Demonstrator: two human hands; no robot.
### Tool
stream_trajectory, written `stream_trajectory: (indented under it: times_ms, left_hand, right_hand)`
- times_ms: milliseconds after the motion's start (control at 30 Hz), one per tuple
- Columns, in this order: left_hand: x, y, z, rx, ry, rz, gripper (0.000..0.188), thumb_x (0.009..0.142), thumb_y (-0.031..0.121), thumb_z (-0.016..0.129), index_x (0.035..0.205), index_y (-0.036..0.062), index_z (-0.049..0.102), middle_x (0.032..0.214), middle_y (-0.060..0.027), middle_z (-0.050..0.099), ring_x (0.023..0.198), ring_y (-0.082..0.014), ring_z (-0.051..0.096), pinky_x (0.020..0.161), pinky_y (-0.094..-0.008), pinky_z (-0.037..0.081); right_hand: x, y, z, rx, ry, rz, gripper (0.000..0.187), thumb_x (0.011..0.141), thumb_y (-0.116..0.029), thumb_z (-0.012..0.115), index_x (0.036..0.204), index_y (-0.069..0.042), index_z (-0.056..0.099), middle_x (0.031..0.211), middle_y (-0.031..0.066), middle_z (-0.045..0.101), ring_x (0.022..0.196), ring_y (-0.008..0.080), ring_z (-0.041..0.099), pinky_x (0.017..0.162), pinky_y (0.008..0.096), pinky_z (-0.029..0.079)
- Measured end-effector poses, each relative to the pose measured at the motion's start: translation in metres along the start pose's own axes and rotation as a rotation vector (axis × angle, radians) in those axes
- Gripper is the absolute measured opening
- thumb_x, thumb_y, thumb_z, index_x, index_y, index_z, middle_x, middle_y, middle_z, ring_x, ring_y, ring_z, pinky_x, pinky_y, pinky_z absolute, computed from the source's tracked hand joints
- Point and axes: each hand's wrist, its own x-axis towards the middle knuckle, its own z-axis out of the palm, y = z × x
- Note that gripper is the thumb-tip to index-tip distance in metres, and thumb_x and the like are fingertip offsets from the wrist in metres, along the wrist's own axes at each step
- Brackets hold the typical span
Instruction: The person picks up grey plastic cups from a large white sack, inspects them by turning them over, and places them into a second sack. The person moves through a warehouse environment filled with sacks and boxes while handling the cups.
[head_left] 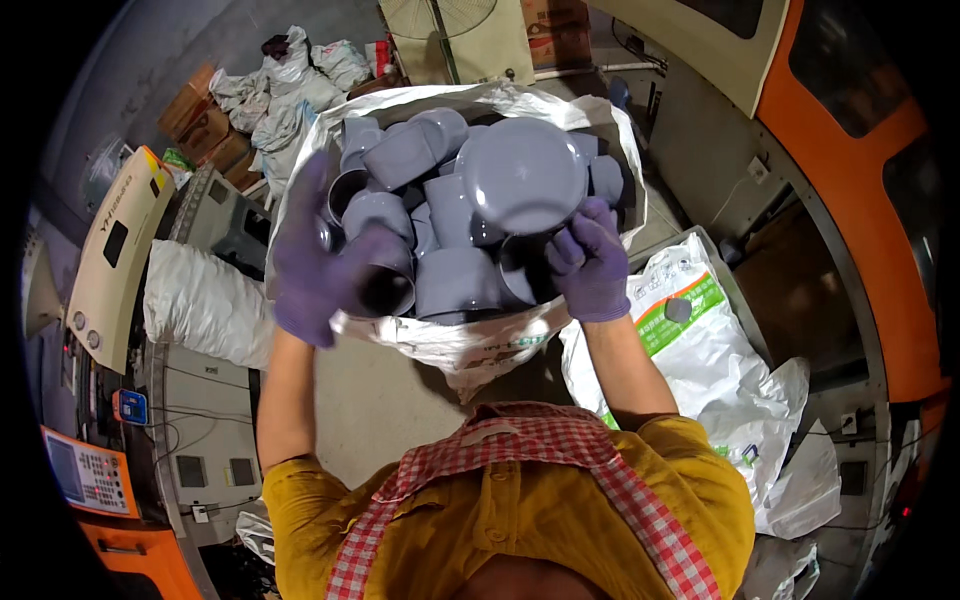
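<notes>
A large white woven sack [630, 160] stands open in front of me, heaped with several grey, glossy cup-shaped containers [458, 280]. On top, a wide round grey container [525, 175] shows its smooth circular face. My right hand [592, 262], in a purple glove, has its fingers curled at the lower right edge of this round container; the fingertips are partly hidden. My left hand [318, 262], also purple-gloved and blurred by motion, is spread over the sack's left side. It holds nothing and is nearest to a dark-mouthed container [385, 285].
Right of the sack, white plastic bags [700, 350] with a green strip carry a small grey disc [678, 310]. Machines with orange panels [850, 130] flank the right; a control panel [90, 475] is at left. Stuffed bags [285, 110], cartons [195, 115] and a fan [440, 20] stand behind.
</notes>
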Motion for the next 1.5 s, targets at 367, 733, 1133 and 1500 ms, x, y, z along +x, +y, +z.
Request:
stream_trajectory:
  times_ms: [367,733,1133,1500]
  left_hand:
    - [0.011,0.023,0.090,0.043,-0.093,0.479,0.067,0.051,0.038,0.080,0.104,0.0072,0.051,0.124,-0.0248,0.036,0.106,-0.0380,0.046,0.079,-0.0389,0.048]
    - [0.014,0.025,0.107,-0.219,-0.064,0.715,0.046,0.056,0.024,0.077,0.093,0.0089,0.054,0.114,-0.0258,0.039,0.099,-0.0429,0.046,0.083,-0.0470,0.042]
    - [0.024,0.000,0.084,-0.589,-0.384,0.000,0.097,0.057,0.015,0.079,0.134,0.0052,0.020,0.129,-0.0148,0.034,0.117,-0.0244,0.037,0.098,-0.0325,0.031]
    - [-0.026,-0.033,-0.014,-1.093,0.534,-0.354,0.061,0.080,0.030,0.055,0.128,0.0013,0.030,0.126,-0.0137,0.039,0.118,-0.0279,0.038,0.101,-0.0445,0.028]
  right_hand:
    - [-0.008,-0.005,0.004,-0.177,0.027,-0.132,0.010,0.078,-0.004,0.042,0.085,-0.011,0.040,0.062,-0.0021,0.035,0.049,0.0066,0.032,0.045,0.0196,0.026]
    - [-0.021,-0.012,-0.009,-0.340,0.013,-0.372,0.008,0.076,0.000,0.046,0.081,-0.007,0.045,0.067,0.0001,0.039,0.054,0.0072,0.036,0.046,0.0203,0.029]
    - [0.007,-0.015,0.016,-1.524,-0.134,-1.059,0.014,0.073,-0.010,0.052,0.086,-0.011,0.045,0.069,-0.0009,0.044,0.057,0.0077,0.041,0.048,0.0188,0.033]
    - [0.126,-0.041,0.035,-1.778,-0.201,-0.379,0.033,0.072,-0.025,0.061,0.096,-0.004,0.055,0.083,0.0126,0.060,0.076,0.0241,0.059,0.069,0.0335,0.046]
